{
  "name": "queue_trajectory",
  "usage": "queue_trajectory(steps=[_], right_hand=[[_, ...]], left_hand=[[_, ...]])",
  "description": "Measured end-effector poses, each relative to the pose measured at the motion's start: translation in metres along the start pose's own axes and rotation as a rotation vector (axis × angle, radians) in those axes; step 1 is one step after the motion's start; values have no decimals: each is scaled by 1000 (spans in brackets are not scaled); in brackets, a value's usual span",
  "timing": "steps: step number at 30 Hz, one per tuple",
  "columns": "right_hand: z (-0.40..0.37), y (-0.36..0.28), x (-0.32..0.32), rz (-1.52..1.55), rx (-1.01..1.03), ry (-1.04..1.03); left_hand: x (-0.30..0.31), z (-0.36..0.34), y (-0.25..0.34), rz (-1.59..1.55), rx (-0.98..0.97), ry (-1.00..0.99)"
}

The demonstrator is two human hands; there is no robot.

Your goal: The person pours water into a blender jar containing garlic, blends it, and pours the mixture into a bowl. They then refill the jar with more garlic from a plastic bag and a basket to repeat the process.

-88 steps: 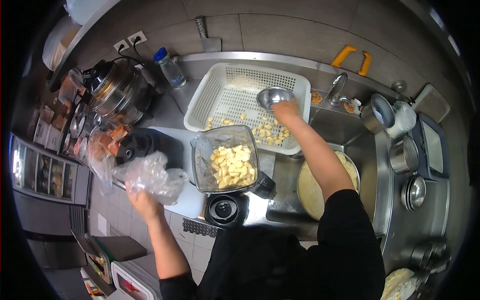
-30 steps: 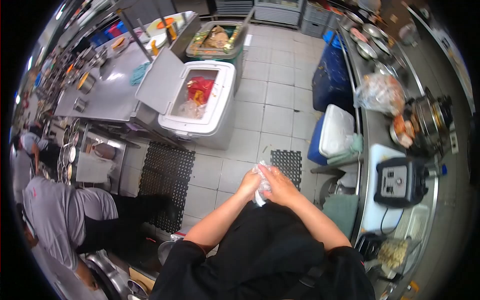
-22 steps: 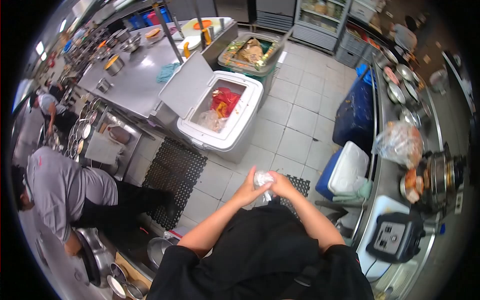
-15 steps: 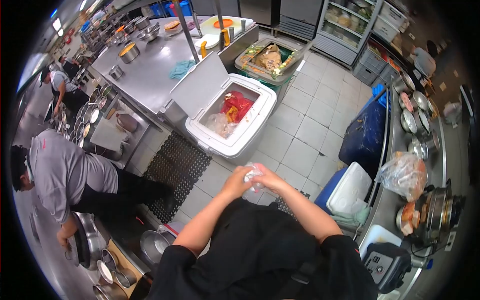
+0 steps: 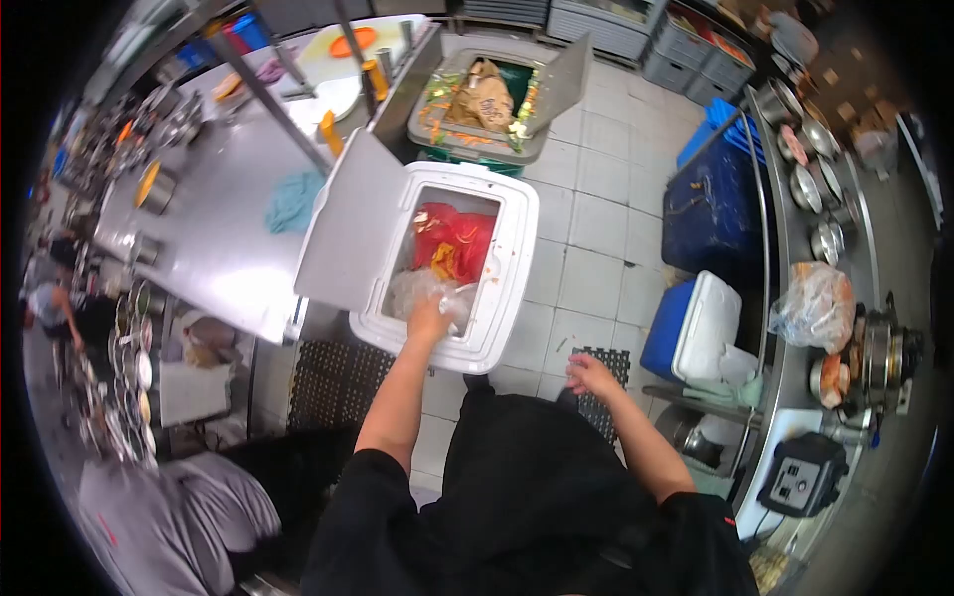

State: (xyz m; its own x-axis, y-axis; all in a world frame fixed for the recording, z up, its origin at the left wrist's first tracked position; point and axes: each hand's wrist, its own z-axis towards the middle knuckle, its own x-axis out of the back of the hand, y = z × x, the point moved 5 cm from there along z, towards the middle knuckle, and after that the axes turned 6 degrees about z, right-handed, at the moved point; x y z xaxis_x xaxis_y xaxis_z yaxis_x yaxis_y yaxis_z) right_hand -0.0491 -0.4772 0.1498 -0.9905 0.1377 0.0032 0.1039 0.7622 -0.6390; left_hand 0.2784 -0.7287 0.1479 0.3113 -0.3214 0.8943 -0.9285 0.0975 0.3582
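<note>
My left hand (image 5: 429, 320) reaches over the near rim of a white bin (image 5: 513, 268) with its lid swung up to the left. Its fingers are closed on a crumpled clear plastic bag (image 5: 458, 301), though their tips are partly hidden. More clear plastic lies in the bin, beside a red bag (image 5: 465, 233) and some yellow-orange scraps (image 5: 444, 260). Away to the right, above the floor, my right hand (image 5: 592, 375) holds nothing, with its fingers loosely apart.
A food-waste bin (image 5: 425, 139) stands behind the white one. Left is a steel table (image 5: 214, 248) with a teal cloth (image 5: 294, 202). A co-worker in grey (image 5: 184, 517) is close at lower left. Blue coolers (image 5: 668, 328) and a laden steel counter (image 5: 785, 382) line the right.
My hands were together around the crumpled clear plastic; now they are apart. The left has moved forward into the bin opening with the plastic, and the right has let go and moved right.
</note>
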Motion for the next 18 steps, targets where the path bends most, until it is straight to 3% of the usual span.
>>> queue_trajectory(steps=[1,2,4,5,7,9,11,13,14,15,16,17,18], right_hand=[[-4,15,4,20,-16,28],[-9,31,8,28,-48,67],[-21,58,13,55,-83,125],[-30,74,17,43,-108,163],[-50,102,25,56,-131,233],[-72,131,35,-53,-209,284],[-93,152,47,-73,-244,360],[-122,182,60,-7,-282,454],[-133,206,68,23,-290,499],[-147,226,74,90,-297,561],[-161,241,78,154,-255,579],[-177,260,80,220,-213,607],[-194,280,81,291,-212,632]], left_hand=[[-43,22,-16,51,-26,-223],[-68,41,-24,54,-51,-246],[-126,62,-26,43,-209,-748],[-147,74,-29,52,-234,-762],[-176,66,-23,568,-519,-1114],[-153,57,-1,615,-505,-1035],[-218,81,-36,529,-445,-636],[-151,66,-7,498,-355,-534],[-109,56,10,320,-190,-356],[-110,66,9,455,-183,-495],[-118,94,-2,279,-340,-186],[-79,71,25,459,-337,-239],[-2,20,93,187,-31,-232]])
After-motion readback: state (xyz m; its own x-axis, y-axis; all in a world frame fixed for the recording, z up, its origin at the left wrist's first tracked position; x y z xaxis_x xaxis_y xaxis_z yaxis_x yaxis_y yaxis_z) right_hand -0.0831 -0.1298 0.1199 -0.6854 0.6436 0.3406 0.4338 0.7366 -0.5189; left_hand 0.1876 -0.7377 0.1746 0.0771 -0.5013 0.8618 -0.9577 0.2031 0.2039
